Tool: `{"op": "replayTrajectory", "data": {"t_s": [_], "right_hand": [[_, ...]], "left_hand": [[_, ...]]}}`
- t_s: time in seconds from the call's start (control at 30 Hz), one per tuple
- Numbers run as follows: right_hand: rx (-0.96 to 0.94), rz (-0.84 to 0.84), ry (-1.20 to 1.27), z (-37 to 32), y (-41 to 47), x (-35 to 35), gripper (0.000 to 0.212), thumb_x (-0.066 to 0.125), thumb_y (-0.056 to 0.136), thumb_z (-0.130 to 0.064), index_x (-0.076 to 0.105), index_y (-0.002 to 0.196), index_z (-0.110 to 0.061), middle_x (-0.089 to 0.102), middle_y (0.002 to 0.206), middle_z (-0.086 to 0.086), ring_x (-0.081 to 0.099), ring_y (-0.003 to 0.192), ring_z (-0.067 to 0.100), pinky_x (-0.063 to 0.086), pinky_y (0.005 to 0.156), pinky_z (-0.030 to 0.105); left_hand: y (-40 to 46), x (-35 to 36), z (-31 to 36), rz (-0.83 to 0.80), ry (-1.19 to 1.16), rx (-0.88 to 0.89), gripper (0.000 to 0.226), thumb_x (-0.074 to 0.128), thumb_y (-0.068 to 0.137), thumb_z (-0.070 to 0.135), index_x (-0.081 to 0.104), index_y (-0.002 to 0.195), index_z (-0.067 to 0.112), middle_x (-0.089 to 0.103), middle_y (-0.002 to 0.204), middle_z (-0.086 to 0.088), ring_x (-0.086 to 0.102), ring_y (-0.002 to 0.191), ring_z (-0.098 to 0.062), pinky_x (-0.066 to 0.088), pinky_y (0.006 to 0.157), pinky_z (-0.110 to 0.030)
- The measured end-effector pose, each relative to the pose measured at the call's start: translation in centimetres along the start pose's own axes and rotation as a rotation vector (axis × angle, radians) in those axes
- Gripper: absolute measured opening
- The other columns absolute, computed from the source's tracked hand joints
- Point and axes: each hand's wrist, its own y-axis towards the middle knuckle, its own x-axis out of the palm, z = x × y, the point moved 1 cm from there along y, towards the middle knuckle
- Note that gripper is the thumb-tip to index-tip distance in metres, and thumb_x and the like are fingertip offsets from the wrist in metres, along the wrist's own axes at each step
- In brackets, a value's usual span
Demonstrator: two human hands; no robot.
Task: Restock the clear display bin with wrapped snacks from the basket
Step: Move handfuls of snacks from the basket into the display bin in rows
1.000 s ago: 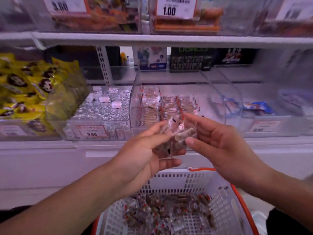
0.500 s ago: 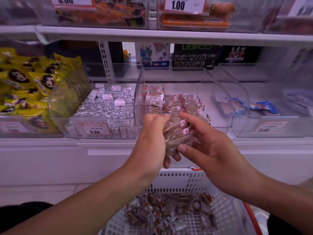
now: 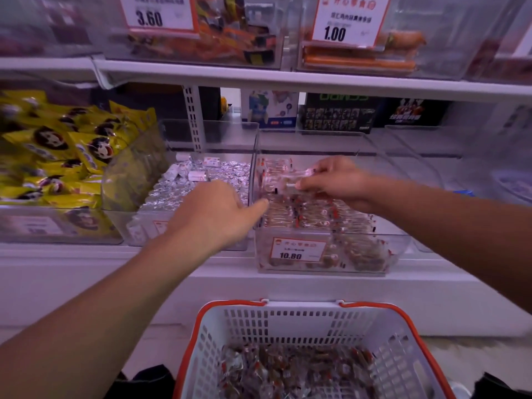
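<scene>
right hand (image 3: 336, 180): I've moved it from in front of me over into the bin, pinching a small stack of snacks (image 3: 283, 178), crinkly clear wrap.
left hand (image 3: 218, 214): let go of the stack, fingers loosely out, tip at the bin wall.
bin (image 3: 322, 254): clear hard plastic, neat rows inside, partly full.
basket (image 3: 288, 321): white slotted plastic, orange rim, many packs left, so more loads to come.

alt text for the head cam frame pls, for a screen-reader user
A person's right hand holds a few clear-wrapped snacks inside a clear display bin tagged 10.80, while the left hand reaches to the bin's left front edge. Below, a white basket with an orange rim holds more of the same snacks.
</scene>
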Motion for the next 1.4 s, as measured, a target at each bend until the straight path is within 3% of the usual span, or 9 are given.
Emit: {"op": "replayTrajectory", "data": {"t_s": [0.23,0.33,0.57,0.73,0.83,0.93,1.03,1.2,1.4], "right_hand": [[-0.015,0.105,-0.207,1.7,5.1,4.4,0.036,0.087,0.071,-0.024,0.065,0.099,-0.016,0.068,0.094,0.003,0.065,0.085,0.017,0.055,0.073,0.029],[-0.163,0.144,-0.382,1.7,4.8,4.2,0.041,0.086,0.073,-0.024,0.067,0.108,-0.015,0.065,0.094,-0.003,0.062,0.082,0.009,0.047,0.065,0.017],[-0.242,0.173,-0.503,1.9,4.5,4.4,0.052,0.087,0.071,-0.028,0.058,0.112,-0.014,0.059,0.097,-0.002,0.06,0.082,0.015,0.05,0.066,0.025],[-0.121,0.093,-0.622,2.0,4.9,5.1,0.092,0.081,0.079,-0.032,0.024,0.15,-0.019,0.022,0.154,0.012,0.045,0.13,0.034,0.041,0.107,0.038],[-0.094,0.014,-0.498,1.3,5.5,5.6,0.073,0.08,0.08,-0.021,0.038,0.138,-0.013,0.056,0.129,0.011,0.058,0.113,0.029,0.05,0.094,0.039],[-0.159,0.126,-0.397,1.4,5.5,5.7,0.054,0.081,0.078,-0.015,0.052,0.123,-0.013,0.063,0.107,0.003,0.062,0.098,0.022,0.049,0.072,0.026],[-0.195,0.119,-0.464,2.0,5.8,5.9,0.063,0.082,0.077,-0.015,0.05,0.131,-0.015,0.062,0.119,0.007,0.062,0.106,0.025,0.053,0.089,0.033],[-0.357,-0.089,-0.903,1.3,6.9,5.4,0.09,0.072,0.087,-0.032,0.015,0.156,-0.031,-0.008,0.165,0.006,-0.001,0.151,0.031,0.012,0.123,0.042],[-0.397,-0.328,-1.169,0.6,7.9,3.7,0.092,0.039,0.094,-0.062,-0.009,0.156,-0.012,-0.012,0.164,0.011,-0.01,0.151,0.023,0.001,0.124,0.037]], "left_hand": [[1.0,2.4,0.7,-0.144,0.047,0.084,0.036,0.054,0.092,0.03,0.053,0.061,0.012,0.054,0.064,-0.005,0.055,0.062,-0.024,0.033,0.05,-0.028],[1.2,2.2,0.4,-0.17,0.049,0.123,0.033,0.053,0.092,0.029,0.058,0.064,0.012,0.059,0.07,-0.005,0.057,0.066,-0.024,0.038,0.057,-0.029],[1.2,2.1,0.3,-0.198,0.025,0.135,0.032,0.053,0.092,0.03,0.06,0.067,0.011,0.065,0.078,-0.008,0.061,0.071,-0.026,0.049,0.063,-0.033],[1.2,2.1,0.2,-0.196,0.028,0.128,0.034,0.053,0.093,0.03,0.056,0.063,0.012,0.065,0.082,-0.011,0.06,0.073,-0.03,0.042,0.062,-0.031],[1.2,2.1,0.1,-0.206,0.008,0.125,0.032,0.053,0.093,0.031,0.062,0.071,0.01,0.067,0.085,-0.011,0.062,0.076,-0.029,0.049,0.065,-0.033],[1.3,2.1,0.1,-0.208,-0.003,0.129,0.031,0.053,0.093,0.031,0.064,0.073,0.01,0.067,0.084,-0.01,0.062,0.076,-0.029,0.052,0.067,-0.035],[1.3,2.1,0.1,-0.197,-0.006,0.135,0.032,0.053,0.092,0.03,0.062,0.069,0.01,0.066,0.079,-0.009,0.061,0.071,-0.027,0.05,0.064,-0.034],[1.3,2.1,0.0,-0.198,-0.002,0.151,0.034,0.053,0.092,0.03,0.063,0.066,0.01,0.065,0.075,-0.008,0.061,0.069,-0.027,0.05,0.064,-0.034],[1.4,1.9,0.0,-0.198,-0.009,0.163,0.032,0.052,0.092,0.031,0.066,0.07,0.012,0.068,0.081,-0.007,0.064,0.073,-0.027,0.056,0.072,-0.04]]}}
